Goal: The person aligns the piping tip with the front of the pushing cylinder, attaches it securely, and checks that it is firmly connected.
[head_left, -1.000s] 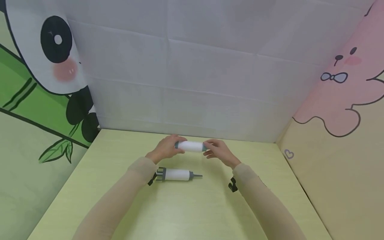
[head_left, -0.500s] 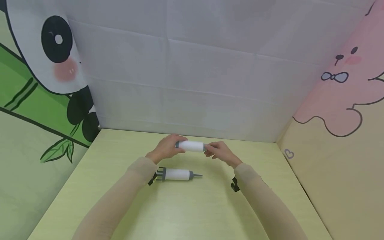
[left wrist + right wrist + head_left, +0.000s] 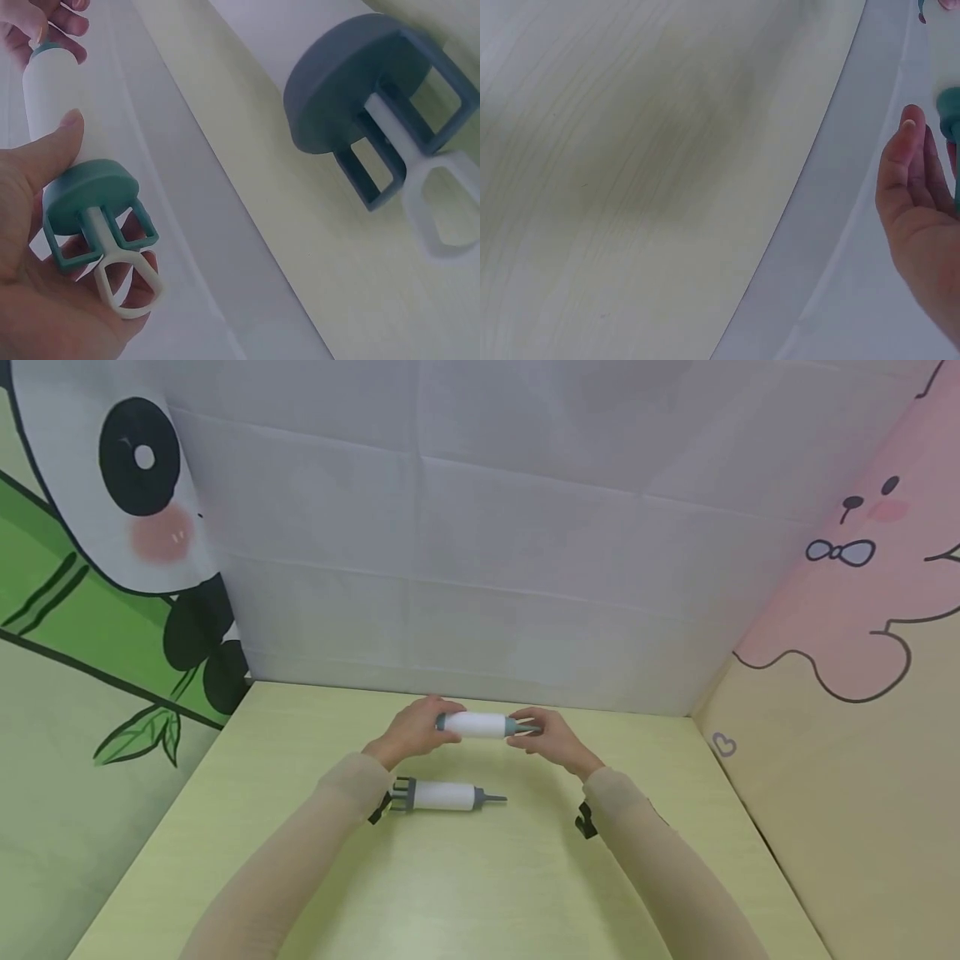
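Note:
Above the table, my left hand (image 3: 422, 727) grips a decorating syringe (image 3: 476, 725) with a white barrel and teal ends. In the left wrist view, the thumb (image 3: 58, 150) lies along the barrel, and the white ring handle (image 3: 127, 285) sticks out between teal finger loops. My right hand (image 3: 553, 742) is at the other end, its fingers spread about the thin teal nozzle (image 3: 527, 727). In the right wrist view, the fingertips stand close to the teal cap (image 3: 949, 112), and a gap shows beside it.
A second syringe (image 3: 444, 796), white with dark grey ends, lies on the pale yellow table (image 3: 465, 885) nearer the body, its nozzle pointing right. A white wall sheet (image 3: 525, 568) stands behind the table; printed panels flank both sides.
The right fingers, earlier closed over the nozzle end, have spread apart, so the teal nozzle shows between them. The left hand and its syringe have hardly moved.

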